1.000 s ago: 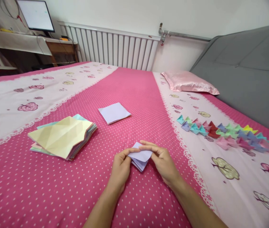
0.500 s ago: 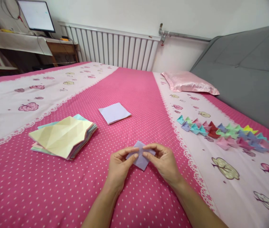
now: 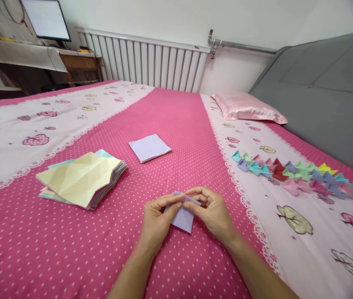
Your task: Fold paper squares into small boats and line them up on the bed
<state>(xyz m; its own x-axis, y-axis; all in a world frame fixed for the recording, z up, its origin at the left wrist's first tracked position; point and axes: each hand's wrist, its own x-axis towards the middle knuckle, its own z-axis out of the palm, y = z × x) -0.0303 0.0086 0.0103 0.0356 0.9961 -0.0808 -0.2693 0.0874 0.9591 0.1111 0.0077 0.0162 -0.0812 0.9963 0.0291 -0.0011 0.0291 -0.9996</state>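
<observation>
Between my two hands is a small folded sheet of lilac origami paper, one corner pointing down toward me. My left hand pinches its upper left part between thumb and fingers. From the other side my right hand pinches the upper right part, its thumb close to the left thumb. Fingers hide much of the paper's upper half. Beyond the hands lies a stack of lilac paper squares. Left of them sits a thicker, uneven pile of creased coloured sheets, a pale yellow one on top.
Several small folded paper boats in mixed colours stand in rows on the right. A pink pillow rests by the grey headboard. The pink dotted bedspread lies under everything; a radiator and a monitor are at the back.
The lilac paper has turned and tilted between my fingers, its lower corner shifting slightly right and toward me. My thumbs have come closer together. The stacks and boats stay in place.
</observation>
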